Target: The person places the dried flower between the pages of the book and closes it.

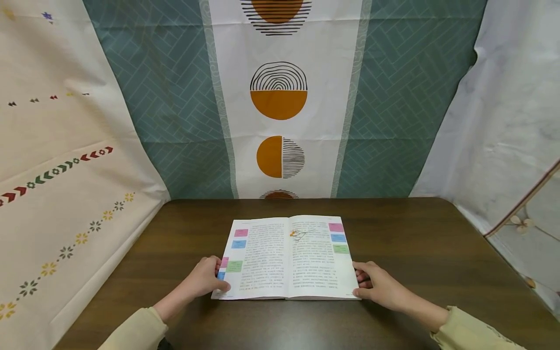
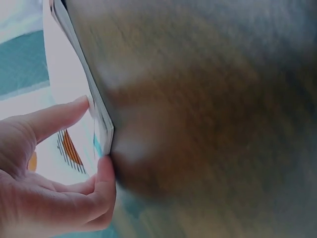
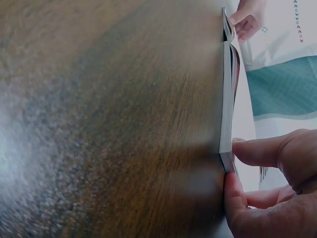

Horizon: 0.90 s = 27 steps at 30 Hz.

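An open book (image 1: 312, 267) lies on the brown table, its pages printed with small text and a twig-like drawing near the fold. Pink, blue and green page markers (image 1: 238, 244) sit along both outer margins. My left hand (image 1: 203, 278) holds the lower left edge, its thumb on the page; in the left wrist view the fingers (image 2: 105, 183) meet the side of the pages. On the lower right edge, my right hand (image 1: 381, 287) pinches the book between thumb and fingers. The right wrist view shows that thumb (image 3: 257, 151) at the top corner of the page block.
The dark wooden table (image 1: 402, 243) extends around the book on all sides. A patterned cloth (image 1: 175, 97) hangs behind its far edge. Cream fabric (image 1: 65, 218) borders the left side, and pale marbled fabric (image 1: 512, 121) the right.
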Tool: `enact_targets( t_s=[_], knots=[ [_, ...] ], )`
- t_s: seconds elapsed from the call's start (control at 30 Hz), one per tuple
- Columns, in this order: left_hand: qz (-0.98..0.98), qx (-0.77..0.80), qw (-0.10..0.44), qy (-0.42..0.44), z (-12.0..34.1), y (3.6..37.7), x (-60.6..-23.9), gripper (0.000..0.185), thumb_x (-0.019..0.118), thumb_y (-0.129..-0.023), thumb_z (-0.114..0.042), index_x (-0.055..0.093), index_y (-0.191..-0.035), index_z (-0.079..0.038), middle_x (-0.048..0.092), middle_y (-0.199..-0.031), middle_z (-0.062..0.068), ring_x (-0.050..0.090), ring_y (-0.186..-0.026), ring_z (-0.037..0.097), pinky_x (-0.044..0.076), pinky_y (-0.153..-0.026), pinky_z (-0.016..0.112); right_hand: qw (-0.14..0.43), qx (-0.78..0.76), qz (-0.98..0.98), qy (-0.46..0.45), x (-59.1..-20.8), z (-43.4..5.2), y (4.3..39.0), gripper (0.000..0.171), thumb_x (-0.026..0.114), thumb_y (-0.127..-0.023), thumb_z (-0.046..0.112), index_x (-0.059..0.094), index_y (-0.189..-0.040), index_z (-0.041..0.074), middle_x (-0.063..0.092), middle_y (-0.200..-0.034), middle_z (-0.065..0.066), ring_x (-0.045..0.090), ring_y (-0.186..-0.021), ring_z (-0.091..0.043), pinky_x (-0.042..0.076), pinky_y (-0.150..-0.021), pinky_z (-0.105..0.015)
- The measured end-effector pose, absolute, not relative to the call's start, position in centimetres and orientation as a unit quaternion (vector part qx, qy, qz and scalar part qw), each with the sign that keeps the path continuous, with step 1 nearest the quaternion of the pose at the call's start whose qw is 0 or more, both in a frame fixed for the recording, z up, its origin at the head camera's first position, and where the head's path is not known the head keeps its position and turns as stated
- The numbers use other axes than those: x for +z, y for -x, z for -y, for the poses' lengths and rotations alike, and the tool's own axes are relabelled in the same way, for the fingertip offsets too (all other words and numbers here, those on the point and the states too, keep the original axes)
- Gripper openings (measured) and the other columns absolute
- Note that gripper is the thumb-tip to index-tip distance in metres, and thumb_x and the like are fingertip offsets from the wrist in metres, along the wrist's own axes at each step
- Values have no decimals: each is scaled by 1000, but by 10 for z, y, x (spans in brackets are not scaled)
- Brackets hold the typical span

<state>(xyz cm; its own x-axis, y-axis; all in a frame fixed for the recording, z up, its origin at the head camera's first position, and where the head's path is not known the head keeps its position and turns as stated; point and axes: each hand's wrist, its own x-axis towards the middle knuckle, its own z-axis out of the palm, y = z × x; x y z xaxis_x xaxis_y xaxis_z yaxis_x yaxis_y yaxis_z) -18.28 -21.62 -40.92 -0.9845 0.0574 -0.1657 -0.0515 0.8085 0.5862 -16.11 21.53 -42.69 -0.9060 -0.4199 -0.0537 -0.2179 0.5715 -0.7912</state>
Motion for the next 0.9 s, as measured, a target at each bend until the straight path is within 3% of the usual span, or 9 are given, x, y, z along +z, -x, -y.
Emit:
enact_targets(
  t_s=[0.5, 0.9],
  knots=[
    [-937, 335, 96, 22, 215, 183, -411, 78, 89, -65, -9, 47, -127, 13, 62, -103, 15, 56, -87, 20, 49, -79, 36, 112, -427, -882, 163, -427, -211, 160, 72, 78, -80, 3, 41, -137, -20, 50, -105, -15, 49, -91, -21, 48, -69, -22],
    [-937, 330, 109, 29, 216, 188, -414, 85, 90, -66, -13, 42, -132, 12, 61, -109, 18, 57, -92, 22, 50, -84, 42, 107, -427, -883, 160, -428, -212, 159, 71, 79, -79, 3, 43, -136, -20, 50, -105, -15, 50, -92, -21, 50, -72, -24]
  ],
)
